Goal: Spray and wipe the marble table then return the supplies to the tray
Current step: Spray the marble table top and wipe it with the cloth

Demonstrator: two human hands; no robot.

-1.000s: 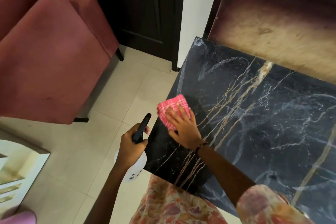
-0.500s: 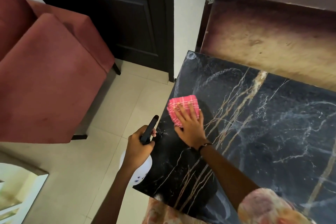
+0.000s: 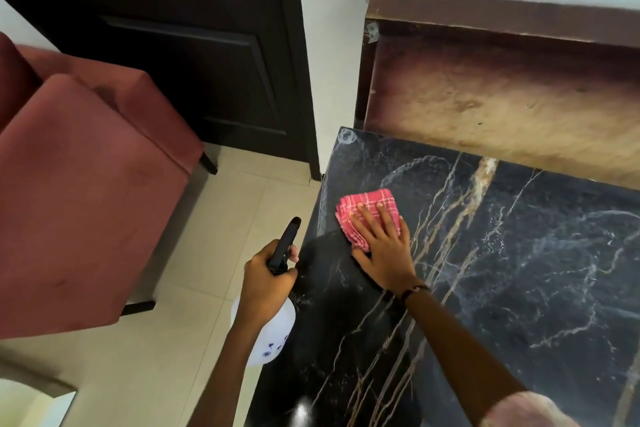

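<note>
pink checked cloth (image 3: 367, 215), folded thick

Both forearms bare. Right wrist carries a thin dark band (image 3: 414, 290). Right upper arm shows a pink floral-patterned short sleeve (image 3: 530, 411).

Only illegible blue marks on the white spray bottle (image 3: 273, 340)

Cloth (image 3: 368, 215) — right hand (image 3: 382, 255) pushed it farther away.
</note>
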